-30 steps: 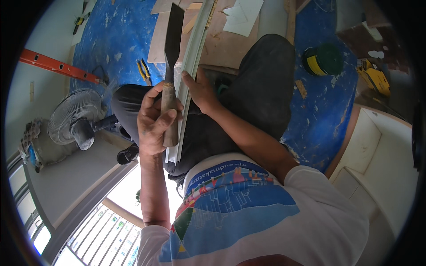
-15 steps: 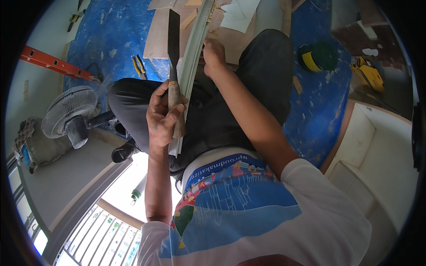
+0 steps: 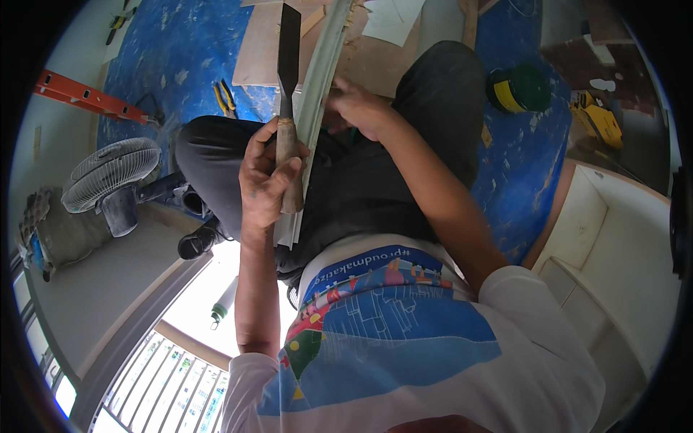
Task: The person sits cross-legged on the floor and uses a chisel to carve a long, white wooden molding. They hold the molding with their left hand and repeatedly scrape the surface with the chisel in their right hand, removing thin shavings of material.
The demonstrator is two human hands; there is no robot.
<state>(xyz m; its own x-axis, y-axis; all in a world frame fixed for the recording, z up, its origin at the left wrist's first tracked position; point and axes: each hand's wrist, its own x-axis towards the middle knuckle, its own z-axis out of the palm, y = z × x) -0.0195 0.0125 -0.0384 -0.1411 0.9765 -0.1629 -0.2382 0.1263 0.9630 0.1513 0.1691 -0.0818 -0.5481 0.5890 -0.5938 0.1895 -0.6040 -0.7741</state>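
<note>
My left hand (image 3: 263, 173) is closed round the worn wooden handle of a chisel (image 3: 289, 54), its wide flat dark blade pointing away from me. Just right of the chisel, and partly behind it, a long pale grooved strip (image 3: 321, 90) slants from my lap to the far edge. My right hand (image 3: 361, 110) is at the right side of this strip, over the gap between my knees. Its fingers are shadowed and partly hidden, so their grip is unclear.
Beyond my legs lie brown boards (image 3: 263, 54) and a white sheet (image 3: 393, 20) on a blue floor covering. Yellow-handled pliers (image 3: 225, 99) are left of the boards. A fan (image 3: 115, 177) stands left, below an orange ladder (image 3: 90, 97). A dark green tub (image 3: 520, 89) sits right.
My right hand has moved a little down and toward the right along the strip, its fingers shifting. My left hand keeps hold of the chisel, which appears slightly higher. The whole view has shifted a little.
</note>
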